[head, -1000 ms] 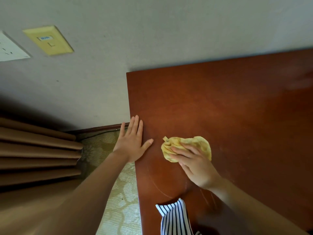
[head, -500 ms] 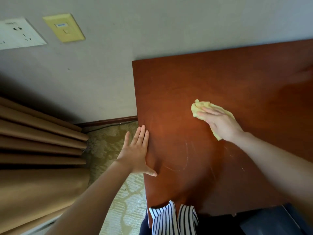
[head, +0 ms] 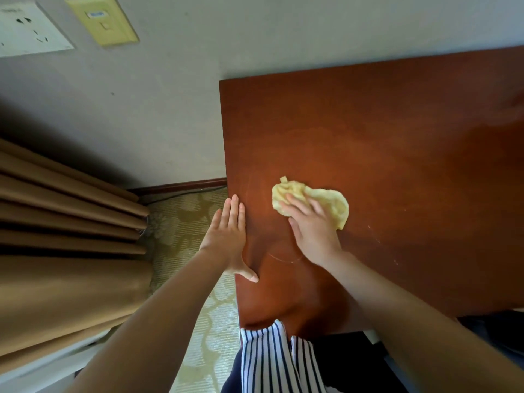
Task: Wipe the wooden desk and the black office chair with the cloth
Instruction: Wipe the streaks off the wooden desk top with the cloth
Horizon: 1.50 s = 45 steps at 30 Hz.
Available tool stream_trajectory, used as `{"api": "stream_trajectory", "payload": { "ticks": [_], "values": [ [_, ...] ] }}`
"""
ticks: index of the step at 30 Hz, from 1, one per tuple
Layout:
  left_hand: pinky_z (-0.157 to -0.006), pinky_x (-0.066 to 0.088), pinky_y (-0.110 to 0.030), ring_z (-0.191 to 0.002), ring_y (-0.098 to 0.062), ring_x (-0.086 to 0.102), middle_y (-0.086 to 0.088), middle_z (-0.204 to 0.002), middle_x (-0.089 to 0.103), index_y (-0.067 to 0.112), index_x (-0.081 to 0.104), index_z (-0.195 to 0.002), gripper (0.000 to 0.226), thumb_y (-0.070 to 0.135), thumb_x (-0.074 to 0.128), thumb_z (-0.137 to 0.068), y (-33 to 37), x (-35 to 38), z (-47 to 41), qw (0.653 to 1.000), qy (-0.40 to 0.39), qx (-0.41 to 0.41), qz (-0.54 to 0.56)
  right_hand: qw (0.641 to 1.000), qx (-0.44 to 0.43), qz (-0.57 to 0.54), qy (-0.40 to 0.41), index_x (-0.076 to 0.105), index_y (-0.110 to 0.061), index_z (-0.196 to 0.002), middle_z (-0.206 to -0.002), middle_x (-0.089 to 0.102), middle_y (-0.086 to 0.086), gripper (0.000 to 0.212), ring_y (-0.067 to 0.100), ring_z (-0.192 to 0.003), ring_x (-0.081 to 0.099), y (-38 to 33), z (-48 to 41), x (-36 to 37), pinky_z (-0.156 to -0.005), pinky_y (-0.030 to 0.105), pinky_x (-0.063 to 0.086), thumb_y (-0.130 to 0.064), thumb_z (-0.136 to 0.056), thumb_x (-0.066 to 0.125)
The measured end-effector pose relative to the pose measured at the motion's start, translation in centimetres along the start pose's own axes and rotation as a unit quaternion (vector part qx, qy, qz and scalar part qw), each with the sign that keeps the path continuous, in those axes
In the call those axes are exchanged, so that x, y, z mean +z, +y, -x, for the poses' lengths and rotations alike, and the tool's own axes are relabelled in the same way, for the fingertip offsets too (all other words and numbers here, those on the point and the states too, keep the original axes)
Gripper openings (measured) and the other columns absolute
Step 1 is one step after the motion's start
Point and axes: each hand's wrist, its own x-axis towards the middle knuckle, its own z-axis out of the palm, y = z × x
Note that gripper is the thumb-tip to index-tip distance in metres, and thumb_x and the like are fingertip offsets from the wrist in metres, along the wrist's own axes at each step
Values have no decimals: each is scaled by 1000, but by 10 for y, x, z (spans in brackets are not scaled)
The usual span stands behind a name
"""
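Two bare hands work at the wooden desk [head: 397,143]: left hand [head: 228,239] spread flat on its edge, right hand [head: 312,225] pressing the yellow cloth [head: 326,202] near the left side, mid-wipe; next, probably sweep across the unwiped top

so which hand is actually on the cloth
The right hand: it presses the yellow cloth onto the wooden desk. The left hand holds nothing and lies flat along the desk's left edge.

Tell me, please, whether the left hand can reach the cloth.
Probably yes: the left hand rests on the desk edge, with only bare wood between it and the cloth under the right hand.
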Motion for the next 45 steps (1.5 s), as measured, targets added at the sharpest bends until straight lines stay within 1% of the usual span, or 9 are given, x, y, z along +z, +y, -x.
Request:
{"api": "stream_trajectory", "payload": {
  "ticks": [9,11,15,18,21,27,34,39,45],
  "values": [
    [-117,-6,-47,-142,-37,-21,-27,-150,-28,-8,-28,-138,157,92,54,-48,6,-5,4,998,-10,-29,-53,970,-239,24,-30,68,-26,-116,-127,61,-12,41,24,-114,59,29,62,-9,-92,39,50,-10,-78,74],
    [-116,-7,-47,-143,-37,-21,-26,-150,-29,-8,-29,-138,158,90,56,-47,10,-7,3,998,-11,-39,-50,951,-291,41,-97,62,-27,-124,-135,54,-13,40,24,-126,50,50,54,-17,-99,42,45,-14,-87,66],
    [-116,-7,-47,-143,-31,-22,-18,-152,-32,-1,-31,-140,158,87,62,-47,9,-7,5,998,-10,-60,-14,908,-348,58,-227,45,-33,-139,-150,33,-15,50,17,-143,21,71,14,-30,-113,41,20,-7,-96,49],
    [-116,-7,-49,-143,-28,-23,-11,-152,-35,6,-37,-137,156,84,65,-48,11,-6,7,997,-12,-74,11,904,-340,60,-251,39,-40,-140,-152,24,-22,60,11,-145,9,76,-21,-36,-115,35,14,0,-96,46],
    [-116,-6,-48,-143,-26,-23,-6,-152,-35,11,-39,-136,152,82,65,-51,15,-4,7,995,-12,-89,50,901,-339,78,-257,38,-39,-141,-153,23,-22,49,10,-145,8,75,-61,-39,-118,38,16,-11,-100,42],
    [-113,-14,-46,-143,-23,-26,-4,-154,-30,12,-27,-145,139,84,56,-60,18,-6,9,991,7,-90,101,933,-288,72,-203,36,-35,-143,-154,25,-15,45,12,-145,11,51,-131,-41,-118,34,12,-18,-102,39],
    [-112,-18,-44,-133,-20,-37,0,-146,-40,12,-27,-145,130,81,52,-67,12,12,30,987,17,-78,138,979,-156,20,-130,36,-30,-144,-155,24,-9,45,18,-146,12,6,-177,-26,-119,34,11,-16,-101,41],
    [-108,-21,-45,-130,-23,-40,-5,-142,-43,11,-35,-135,126,83,44,-69,-4,33,52,991,19,-61,118,993,-83,40,-69,34,-27,-145,-155,24,-8,44,20,-146,10,-28,-165,-3,-119,31,7,-18,-102,36],
    [-112,-16,-47,-130,-21,-39,-9,-149,-38,7,-27,-144,122,80,40,-73,-38,49,74,997,29,-9,68,995,-69,-21,-64,44,-27,-140,-151,33,-9,42,22,-143,19,-64,-93,22,-115,31,13,-15,-100,42]
  ]
}}
